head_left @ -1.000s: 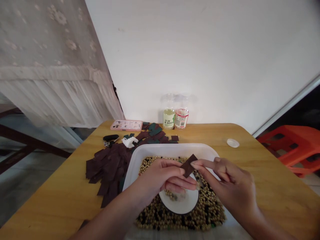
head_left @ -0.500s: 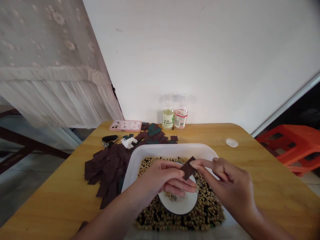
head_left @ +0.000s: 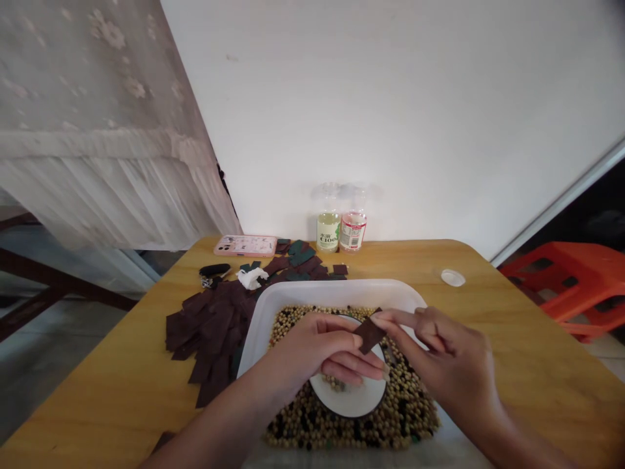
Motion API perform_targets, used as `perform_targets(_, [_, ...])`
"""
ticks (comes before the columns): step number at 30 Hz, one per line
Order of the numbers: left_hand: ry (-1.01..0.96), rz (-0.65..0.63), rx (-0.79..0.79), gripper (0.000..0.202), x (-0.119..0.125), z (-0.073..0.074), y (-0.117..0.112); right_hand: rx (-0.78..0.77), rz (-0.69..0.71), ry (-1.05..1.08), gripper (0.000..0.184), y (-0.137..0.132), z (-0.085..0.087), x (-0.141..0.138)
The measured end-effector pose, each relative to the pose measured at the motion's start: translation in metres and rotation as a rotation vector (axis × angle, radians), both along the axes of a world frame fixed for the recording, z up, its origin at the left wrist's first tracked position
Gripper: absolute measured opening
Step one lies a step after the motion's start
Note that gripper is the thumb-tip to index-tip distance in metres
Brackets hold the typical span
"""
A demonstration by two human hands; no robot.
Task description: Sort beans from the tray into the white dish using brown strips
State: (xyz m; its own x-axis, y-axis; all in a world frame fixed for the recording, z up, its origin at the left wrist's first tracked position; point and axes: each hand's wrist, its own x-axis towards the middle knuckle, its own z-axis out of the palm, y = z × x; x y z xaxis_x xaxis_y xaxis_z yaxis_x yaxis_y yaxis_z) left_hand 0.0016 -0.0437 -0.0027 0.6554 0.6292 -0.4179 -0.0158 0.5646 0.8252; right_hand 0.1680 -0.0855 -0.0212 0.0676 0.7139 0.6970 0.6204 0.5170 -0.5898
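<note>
Between my hands is a small dark brown rectangular piece, flat and thin like cloth or leather. My left hand pinches its lower left end between thumb and fingers, with the other fingers stretched out below. The thumb and forefinger of my right hand grip its upper right corner. Under them sits a white bowl with a dark rim, holding some small pale beads. It rests among many gold and black beads in a white tray.
Left of the tray lies a heap of dark brown pieces, with dark green ones behind. Around it are a pink-cased phone, a black key fob and crumpled white tissue. Two bottles stand by the wall; a white lid lies right.
The dark piece has shifted very slightly in my fingers. Both hands keep nearly the same place and grip.
</note>
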Motion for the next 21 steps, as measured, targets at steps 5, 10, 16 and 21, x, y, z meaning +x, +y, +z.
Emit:
perform_targets(5, [0.053,-0.031,0.036,0.014,0.0009,0.0021,-0.0009,0.016,0.070,-0.021,0.044,-0.0002,-0.0004,-0.0008])
perform_targets(10, [0.053,-0.037,0.047,0.014,0.0009,0.0021,-0.0016,-0.006,0.032,0.003,0.044,0.0001,-0.0025,-0.0008])
perform_targets(16, [0.073,-0.032,0.065,0.015,0.0026,0.0053,-0.0020,-0.015,0.024,0.028,0.044,-0.0001,-0.0039,-0.0004])
perform_targets(21, [0.091,-0.039,0.074,0.013,0.0030,0.0056,-0.0022,-0.009,0.072,-0.041,0.043,-0.0002,-0.0030,-0.0010])
